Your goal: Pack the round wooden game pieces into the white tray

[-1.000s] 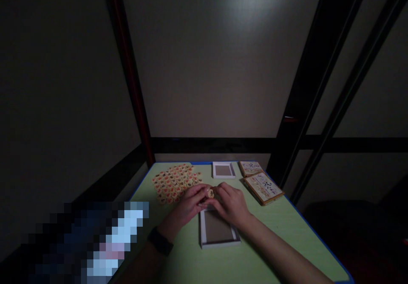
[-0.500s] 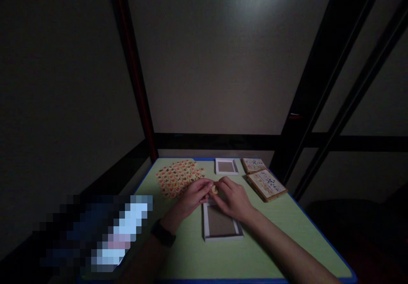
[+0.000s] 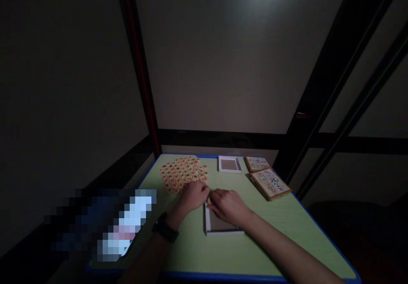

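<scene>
On the green table (image 3: 255, 250) my two hands meet over the far end of a shallow white-rimmed box (image 3: 219, 229). My right hand (image 3: 229, 205) has its fingers curled, pinching a small round pale piece (image 3: 209, 200) at the box's far left corner. My left hand (image 3: 194, 195), with a dark watch on its wrist, rests closed just left of that piece, touching it. A sheet of many round pieces with red and black marks (image 3: 183, 173) lies just beyond my left hand.
A second small white box (image 3: 229, 164) stands at the table's far edge. Two flat wooden boards with printed tops (image 3: 269, 182) lie at the far right. Dark posts rise behind the table. A blurred patch sits at the lower left.
Both hands have lowered from above the box to its far left corner, bringing the round piece down with them. The view has shifted slightly.
</scene>
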`<state>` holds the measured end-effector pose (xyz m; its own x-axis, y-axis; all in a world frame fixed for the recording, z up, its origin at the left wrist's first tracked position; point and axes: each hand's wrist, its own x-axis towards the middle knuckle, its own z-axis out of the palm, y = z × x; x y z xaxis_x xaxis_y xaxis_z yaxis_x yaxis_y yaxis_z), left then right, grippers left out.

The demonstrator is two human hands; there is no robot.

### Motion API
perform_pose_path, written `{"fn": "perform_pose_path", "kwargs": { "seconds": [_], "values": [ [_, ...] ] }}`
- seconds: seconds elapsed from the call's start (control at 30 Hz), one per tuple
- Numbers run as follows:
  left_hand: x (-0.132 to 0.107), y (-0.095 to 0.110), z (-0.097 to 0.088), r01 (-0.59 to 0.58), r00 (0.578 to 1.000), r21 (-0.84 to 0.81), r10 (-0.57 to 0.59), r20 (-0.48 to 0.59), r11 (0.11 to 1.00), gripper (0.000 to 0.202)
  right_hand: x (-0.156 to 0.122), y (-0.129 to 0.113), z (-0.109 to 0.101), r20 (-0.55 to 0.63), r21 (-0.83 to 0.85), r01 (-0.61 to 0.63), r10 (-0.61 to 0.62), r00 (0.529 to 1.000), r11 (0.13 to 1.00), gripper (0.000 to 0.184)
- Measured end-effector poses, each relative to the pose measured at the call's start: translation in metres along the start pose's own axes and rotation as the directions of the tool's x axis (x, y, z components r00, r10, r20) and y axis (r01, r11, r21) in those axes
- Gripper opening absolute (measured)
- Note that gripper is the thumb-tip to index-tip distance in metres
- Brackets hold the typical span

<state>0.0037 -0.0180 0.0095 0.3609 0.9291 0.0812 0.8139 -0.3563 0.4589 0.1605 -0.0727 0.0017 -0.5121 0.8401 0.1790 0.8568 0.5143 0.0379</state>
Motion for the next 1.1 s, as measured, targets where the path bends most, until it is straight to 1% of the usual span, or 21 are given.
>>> {"fn": "perform_pose_path", "kwargs": {
  "seconds": [0.1,0.17,0.27,0.3,0.37,0.43,0.53,0.7,0.83,0.9,1.0,1.1],
  "values": [
    [0.001,-0.002,-0.001,0.015,1.000,0.005,-0.015,0.013,1.000,0.032,0.000,0.004,-0.001,-0.036,0.054,-0.022,0.024,0.999,0.998,0.027],
    [0.000,-0.003,-0.004,0.011,0.999,-0.002,-0.011,0.032,1.000,0.029,-0.001,0.010,-0.006,-0.084,0.135,-0.071,0.083,0.993,0.988,0.026],
    [-0.004,-0.005,-0.006,-0.047,0.996,-0.007,0.048,0.077,0.999,0.019,-0.002,0.023,-0.015,-0.139,0.268,-0.144,0.186,0.973,0.952,0.023],
    [-0.005,-0.006,-0.006,-0.070,0.995,0.006,0.069,0.075,0.998,0.019,-0.002,0.028,-0.018,-0.141,0.296,-0.154,0.203,0.969,0.943,0.022],
    [-0.007,-0.007,-0.004,-0.113,0.992,0.043,0.110,0.056,0.993,0.025,-0.002,0.035,-0.022,-0.119,0.315,-0.158,0.204,0.972,0.936,0.022],
    [-0.008,-0.009,0.000,-0.147,0.989,0.053,0.145,0.037,0.988,0.030,-0.002,0.038,-0.022,-0.095,0.298,-0.134,0.170,0.981,0.945,0.025],
    [-0.007,-0.010,0.005,-0.166,0.985,-0.001,0.166,0.039,0.986,0.028,-0.001,0.039,-0.020,-0.080,0.242,-0.084,0.106,0.991,0.967,0.034],
    [-0.006,-0.007,0.004,-0.168,0.983,-0.037,0.170,0.063,0.985,0.023,-0.001,0.037,-0.016,-0.071,0.159,-0.050,0.062,0.996,0.986,0.046],
    [-0.007,-0.004,-0.003,-0.135,0.985,-0.062,0.141,0.099,0.989,0.021,-0.002,0.032,-0.014,-0.027,0.049,0.015,-0.014,1.000,0.999,0.054],
    [-0.007,-0.003,-0.007,-0.107,0.982,-0.118,0.124,0.146,0.987,0.021,-0.002,0.028,-0.014,-0.007,0.001,0.032,-0.032,0.999,0.999,0.055],
    [-0.007,-0.003,-0.009,-0.033,0.972,-0.242,0.088,0.218,0.970,0.034,-0.002,0.021,-0.012,0.012,-0.040,0.032,-0.032,0.999,0.999,0.054],
    [-0.007,-0.002,-0.009,0.001,0.972,-0.289,0.068,0.227,0.957,0.032,0.000,0.014,-0.010,0.039,-0.071,0.031,-0.028,0.999,0.997,0.049]
  ]
}}
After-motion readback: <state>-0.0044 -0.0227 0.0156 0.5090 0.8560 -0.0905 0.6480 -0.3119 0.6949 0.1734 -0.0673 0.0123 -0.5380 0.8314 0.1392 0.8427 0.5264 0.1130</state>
